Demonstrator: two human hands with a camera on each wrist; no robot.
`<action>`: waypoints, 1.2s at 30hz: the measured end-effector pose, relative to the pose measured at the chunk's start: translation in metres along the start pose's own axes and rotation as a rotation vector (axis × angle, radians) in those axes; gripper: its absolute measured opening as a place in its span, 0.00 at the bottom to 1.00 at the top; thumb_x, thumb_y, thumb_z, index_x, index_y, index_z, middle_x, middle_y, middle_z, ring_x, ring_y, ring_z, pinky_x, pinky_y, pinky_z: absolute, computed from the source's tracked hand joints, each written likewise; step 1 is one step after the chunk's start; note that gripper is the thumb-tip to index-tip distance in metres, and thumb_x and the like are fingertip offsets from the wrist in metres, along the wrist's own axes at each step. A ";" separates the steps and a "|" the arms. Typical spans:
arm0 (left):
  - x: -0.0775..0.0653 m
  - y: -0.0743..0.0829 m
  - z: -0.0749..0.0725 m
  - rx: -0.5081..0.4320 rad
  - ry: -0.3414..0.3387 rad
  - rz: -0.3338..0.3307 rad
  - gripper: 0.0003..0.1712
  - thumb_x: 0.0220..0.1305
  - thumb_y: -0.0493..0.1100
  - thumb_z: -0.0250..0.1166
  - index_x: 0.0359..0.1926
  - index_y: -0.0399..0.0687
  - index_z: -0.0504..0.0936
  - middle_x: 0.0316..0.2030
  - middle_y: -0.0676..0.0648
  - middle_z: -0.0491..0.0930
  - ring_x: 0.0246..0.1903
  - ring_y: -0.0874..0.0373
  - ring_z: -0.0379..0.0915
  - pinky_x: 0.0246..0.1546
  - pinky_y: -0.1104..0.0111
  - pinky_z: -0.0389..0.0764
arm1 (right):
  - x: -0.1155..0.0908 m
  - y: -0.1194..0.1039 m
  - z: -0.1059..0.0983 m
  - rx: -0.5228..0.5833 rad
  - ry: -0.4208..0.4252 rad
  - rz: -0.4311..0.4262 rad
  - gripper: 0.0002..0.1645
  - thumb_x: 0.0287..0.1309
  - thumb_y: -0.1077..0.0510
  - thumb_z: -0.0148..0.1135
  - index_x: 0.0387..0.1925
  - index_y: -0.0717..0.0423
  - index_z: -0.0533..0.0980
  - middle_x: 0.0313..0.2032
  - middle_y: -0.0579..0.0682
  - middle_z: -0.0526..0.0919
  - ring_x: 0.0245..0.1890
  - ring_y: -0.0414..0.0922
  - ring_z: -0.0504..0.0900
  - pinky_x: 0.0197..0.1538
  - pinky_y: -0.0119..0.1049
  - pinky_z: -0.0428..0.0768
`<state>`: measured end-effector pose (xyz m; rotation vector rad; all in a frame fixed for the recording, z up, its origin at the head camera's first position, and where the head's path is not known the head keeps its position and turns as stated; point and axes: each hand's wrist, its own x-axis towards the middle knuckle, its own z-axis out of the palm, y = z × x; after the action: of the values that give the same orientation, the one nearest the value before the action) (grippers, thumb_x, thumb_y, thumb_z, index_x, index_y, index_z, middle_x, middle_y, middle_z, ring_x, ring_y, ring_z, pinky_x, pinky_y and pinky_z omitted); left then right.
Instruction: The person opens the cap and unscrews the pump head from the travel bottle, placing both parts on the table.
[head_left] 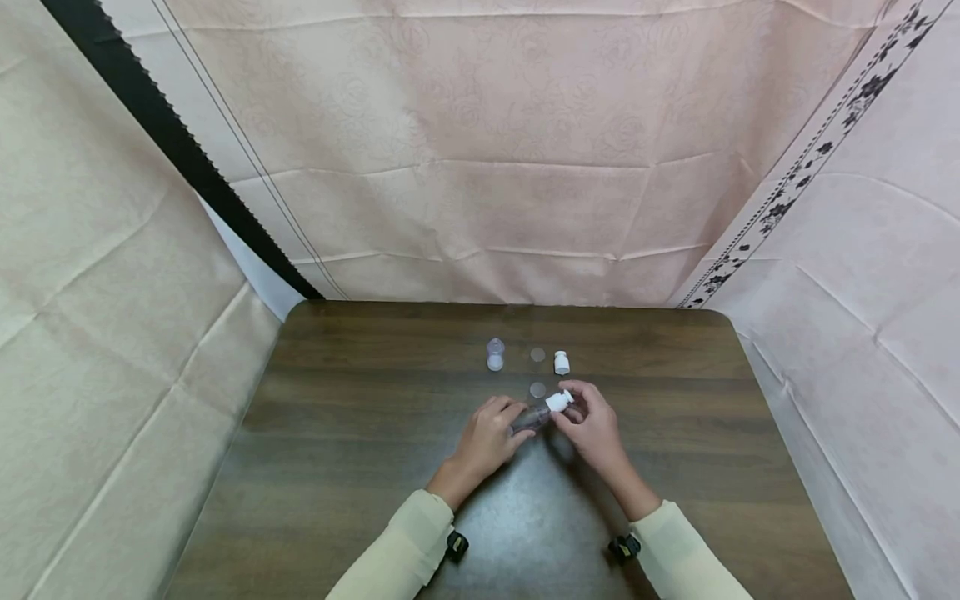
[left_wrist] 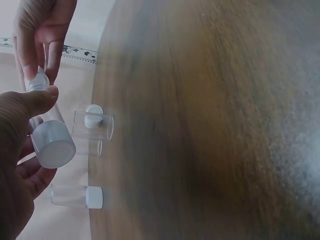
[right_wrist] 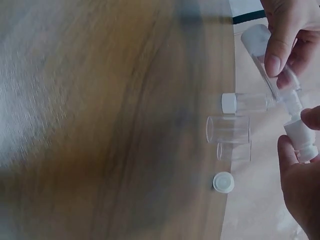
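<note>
Tilted above the table, a clear bottle (head_left: 531, 417) with a white base (left_wrist: 55, 147) is held by my left hand (head_left: 487, 433), its fingers and thumb around the clear body. At the bottle's neck, my right hand (head_left: 596, 425) pinches a white pump top (right_wrist: 300, 135) between thumb and fingers. The right wrist view shows a narrow white stem between the bottle's neck and the top; how far it sits inside is unclear. Part of the bottle is hidden behind my left fingers (right_wrist: 277, 55).
Behind the hands, a clear bottle with a white base (head_left: 495, 355) stands at the left. Two clear open cylinders, one nearer (head_left: 537, 390) and one farther (head_left: 537, 354), stand in the middle. A small white pump top (head_left: 562, 362) is on their right. The wooden table (head_left: 337, 467) ends at hanging cloth.
</note>
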<state>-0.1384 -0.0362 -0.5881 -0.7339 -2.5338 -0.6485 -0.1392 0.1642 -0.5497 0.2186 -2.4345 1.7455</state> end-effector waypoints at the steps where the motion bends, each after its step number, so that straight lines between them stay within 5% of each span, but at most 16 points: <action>1: 0.000 0.000 -0.001 0.002 0.001 -0.003 0.24 0.51 0.51 0.83 0.47 0.47 0.88 0.39 0.51 0.84 0.37 0.58 0.80 0.39 0.66 0.83 | 0.002 0.004 0.000 0.006 0.009 -0.022 0.29 0.48 0.80 0.72 0.54 0.75 0.77 0.55 0.70 0.78 0.52 0.63 0.83 0.52 0.43 0.86; 7: -0.001 -0.004 -0.003 -0.010 0.016 -0.007 0.23 0.52 0.50 0.83 0.47 0.46 0.89 0.39 0.50 0.85 0.38 0.58 0.81 0.41 0.67 0.84 | 0.014 0.036 -0.004 -0.037 0.025 -0.084 0.31 0.47 0.79 0.73 0.56 0.71 0.79 0.54 0.67 0.76 0.51 0.64 0.84 0.52 0.45 0.85; 20: -0.005 -0.011 -0.005 -0.048 0.047 -0.010 0.23 0.51 0.47 0.83 0.47 0.44 0.88 0.40 0.49 0.85 0.39 0.56 0.82 0.41 0.64 0.85 | 0.032 0.056 -0.021 -0.346 -0.110 -0.045 0.25 0.50 0.71 0.73 0.52 0.64 0.80 0.50 0.61 0.81 0.48 0.56 0.87 0.49 0.44 0.87; 27: -0.007 -0.013 -0.007 -0.030 0.028 -0.033 0.22 0.53 0.49 0.82 0.47 0.46 0.88 0.40 0.49 0.85 0.39 0.57 0.83 0.41 0.65 0.85 | 0.043 0.068 -0.022 -0.450 -0.233 0.084 0.26 0.54 0.65 0.72 0.56 0.62 0.78 0.49 0.58 0.82 0.48 0.52 0.85 0.49 0.45 0.85; 36: -0.010 -0.019 -0.007 -0.019 0.022 -0.047 0.21 0.54 0.49 0.81 0.46 0.45 0.88 0.40 0.49 0.85 0.40 0.57 0.83 0.42 0.66 0.85 | 0.050 0.072 -0.019 -0.457 -0.303 0.183 0.23 0.56 0.65 0.71 0.55 0.62 0.80 0.50 0.59 0.84 0.47 0.51 0.86 0.42 0.42 0.85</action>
<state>-0.1395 -0.0576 -0.5939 -0.6710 -2.5347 -0.6936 -0.2015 0.2037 -0.6007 0.2263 -3.0786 1.2302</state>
